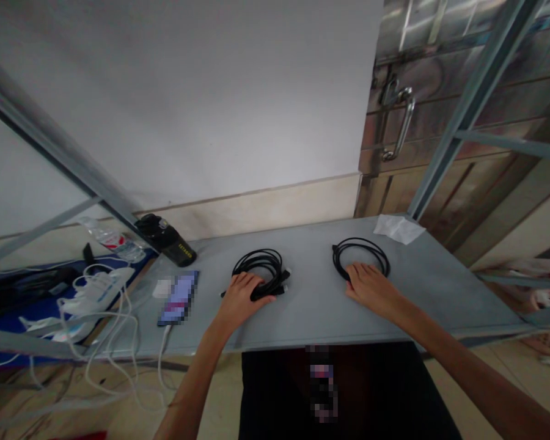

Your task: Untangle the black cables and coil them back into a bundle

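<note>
Two coils of black cable lie on the grey tabletop. The thicker coil (271, 264), in the middle of the view, has several connector ends poking out at its right side. My left hand (244, 300) grips its near left part, with the fingers over the loops and the thumb along the near edge. To the right is a thinner coil (364, 243) with fewer turns. Over its near edge lies my right hand (371, 287), fingers together and curled onto the cable. The fingertips of both hands are partly hidden.
A phone (179, 296) with a white cable, a black bottle-like object (167, 240) and a plastic bottle (114, 240) are at the left, near a white power strip (98, 290). White paper (398, 228) lies at the far right. Metal posts (476, 110) frame the table (311, 311).
</note>
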Demonstrator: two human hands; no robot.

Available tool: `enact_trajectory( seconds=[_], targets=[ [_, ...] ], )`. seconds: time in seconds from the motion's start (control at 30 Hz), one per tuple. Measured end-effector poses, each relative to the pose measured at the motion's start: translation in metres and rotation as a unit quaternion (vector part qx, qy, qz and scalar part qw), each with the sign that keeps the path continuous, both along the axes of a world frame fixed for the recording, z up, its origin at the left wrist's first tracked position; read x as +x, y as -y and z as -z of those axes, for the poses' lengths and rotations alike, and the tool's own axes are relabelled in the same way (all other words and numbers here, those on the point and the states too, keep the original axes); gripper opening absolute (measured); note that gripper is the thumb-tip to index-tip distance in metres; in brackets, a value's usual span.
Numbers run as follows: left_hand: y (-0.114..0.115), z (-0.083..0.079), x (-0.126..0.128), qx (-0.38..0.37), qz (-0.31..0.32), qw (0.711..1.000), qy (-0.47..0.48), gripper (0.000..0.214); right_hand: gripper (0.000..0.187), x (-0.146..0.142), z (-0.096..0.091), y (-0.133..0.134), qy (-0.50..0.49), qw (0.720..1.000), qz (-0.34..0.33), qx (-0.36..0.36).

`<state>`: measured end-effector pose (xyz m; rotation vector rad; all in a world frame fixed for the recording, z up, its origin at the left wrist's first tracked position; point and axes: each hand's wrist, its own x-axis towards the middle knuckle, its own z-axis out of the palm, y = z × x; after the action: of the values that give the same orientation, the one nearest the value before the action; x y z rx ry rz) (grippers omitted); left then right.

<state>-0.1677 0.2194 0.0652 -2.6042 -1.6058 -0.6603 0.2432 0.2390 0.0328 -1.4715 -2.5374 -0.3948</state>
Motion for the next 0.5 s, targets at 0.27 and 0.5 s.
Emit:
enact_trajectory(
  seconds=[0.27, 0.5],
  targets=[
    [0.079, -0.034, 0.096, -0.029, 0.001, 0.968, 0.248, 0.017, 0.021, 0.008, -0.029, 0.044, -0.289, 0.957, 0.0, -0.017],
    [0.142, -0.04, 0.2, -0.274, -0.037, 0.769, 0.577, 0.048, 0.034, -0.044, -0.043, 0.158, -0.524, 0.845, -0.004, -0.105]
  ],
)
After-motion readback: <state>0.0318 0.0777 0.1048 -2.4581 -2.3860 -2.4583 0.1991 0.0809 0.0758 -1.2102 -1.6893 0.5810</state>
